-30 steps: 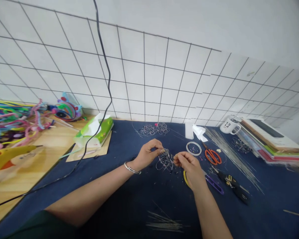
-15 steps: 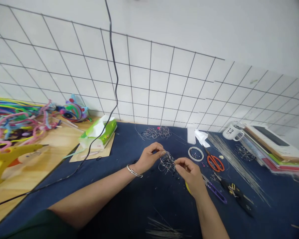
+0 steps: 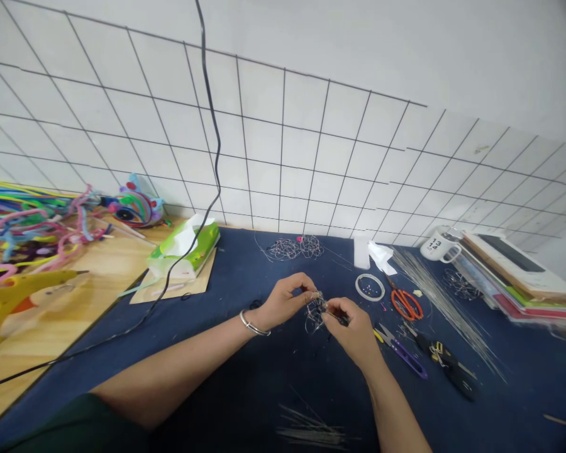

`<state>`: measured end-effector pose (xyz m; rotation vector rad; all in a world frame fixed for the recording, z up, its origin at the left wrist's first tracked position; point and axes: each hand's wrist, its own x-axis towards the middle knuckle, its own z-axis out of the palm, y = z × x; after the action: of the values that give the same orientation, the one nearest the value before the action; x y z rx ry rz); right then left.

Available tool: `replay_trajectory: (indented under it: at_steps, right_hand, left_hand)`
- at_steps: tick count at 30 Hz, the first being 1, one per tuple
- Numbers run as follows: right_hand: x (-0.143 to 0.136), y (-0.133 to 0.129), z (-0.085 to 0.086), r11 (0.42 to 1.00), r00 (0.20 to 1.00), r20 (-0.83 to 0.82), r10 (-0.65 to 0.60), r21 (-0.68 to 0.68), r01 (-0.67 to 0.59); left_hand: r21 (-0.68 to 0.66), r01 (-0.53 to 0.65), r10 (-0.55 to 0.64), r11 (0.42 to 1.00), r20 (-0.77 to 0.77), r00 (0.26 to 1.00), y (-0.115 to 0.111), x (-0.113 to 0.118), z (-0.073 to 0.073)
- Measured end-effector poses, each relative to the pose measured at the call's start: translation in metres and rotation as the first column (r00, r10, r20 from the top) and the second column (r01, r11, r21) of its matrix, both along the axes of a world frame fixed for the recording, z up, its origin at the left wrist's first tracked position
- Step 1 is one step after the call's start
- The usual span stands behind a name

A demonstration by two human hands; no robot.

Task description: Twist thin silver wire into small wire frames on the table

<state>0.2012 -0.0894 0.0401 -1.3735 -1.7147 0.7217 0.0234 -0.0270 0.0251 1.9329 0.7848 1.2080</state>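
Observation:
A small tangle of looped thin wire (image 3: pixel 315 314) hangs between my two hands above the dark blue cloth (image 3: pixel 245 402). My left hand (image 3: pixel 287 301), with a silver bangle at its wrist, pinches the upper left of the tangle between thumb and fingers. On the other side my right hand (image 3: pixel 351 327) grips the tangle's right edge with closed fingertips. The exact wire ends under the fingertips are too small to make out. Purple-handled snips (image 3: pixel 405 358) lie just right of my right hand. Cut wire pieces (image 3: pixel 311 431) lie nearer my body.
Orange scissors (image 3: pixel 406 304), a white ring dish (image 3: pixel 370 287), black pliers (image 3: pixel 446 365) and long straight wires (image 3: pixel 453 314) lie to the right. Behind sits another wire tangle (image 3: pixel 295 247). A black cable (image 3: pixel 170 277) crosses the left, near tissues (image 3: pixel 202 248) and a yellow glue gun (image 3: pixel 23 292).
My right hand has shifted a little left, closer to my left hand, with its fingers further over the wire tangle. More of the purple snips now shows.

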Motion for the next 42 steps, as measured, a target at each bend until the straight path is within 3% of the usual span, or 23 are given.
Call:
replay_trajectory:
  at_steps: [7,11,19,30,33,38,40,42]
  right_hand:
    - [0.001,0.002,-0.001,0.998,0.995,-0.082,-0.055,-0.04,0.052]
    - [0.004,0.004,-0.001,0.997,0.985,-0.162,-0.062,-0.046,0.055]
    - [0.01,0.007,-0.004,0.991,0.974,-0.18,-0.136,-0.009,0.137]
    - [0.006,0.013,-0.017,0.991,0.978,-0.165,-0.13,-0.024,0.128]
    - [0.004,0.015,-0.02,0.985,0.969,-0.179,-0.171,-0.018,0.171]
    - [0.007,0.021,-0.025,0.941,0.907,-0.281,-0.313,0.04,0.337]
    - [0.011,0.023,-0.025,0.95,0.929,-0.215,-0.301,0.015,0.311]
    - [0.014,0.023,-0.023,0.986,0.985,-0.055,-0.162,-0.055,0.159]
  left_hand:
    - [0.158,0.017,-0.006,0.987,-0.074,0.997,0.005,-0.001,-0.006]
    - [0.209,0.078,-0.048,0.975,-0.143,0.989,0.007,-0.004,0.002]
    - [0.186,0.268,-0.199,0.945,-0.319,0.926,0.009,-0.012,0.027]
    - [0.077,0.348,-0.3,0.934,-0.359,0.884,0.008,-0.017,0.034]
    - [0.12,0.276,-0.201,0.954,-0.429,0.881,0.011,-0.02,0.036]
    - [0.231,0.029,0.079,0.972,-0.442,0.893,0.027,-0.042,0.049]
    - [0.289,-0.089,0.207,0.953,-0.409,0.889,0.034,-0.056,0.056]
    - [0.323,-0.197,0.314,0.926,-0.367,0.876,0.04,-0.07,0.063]
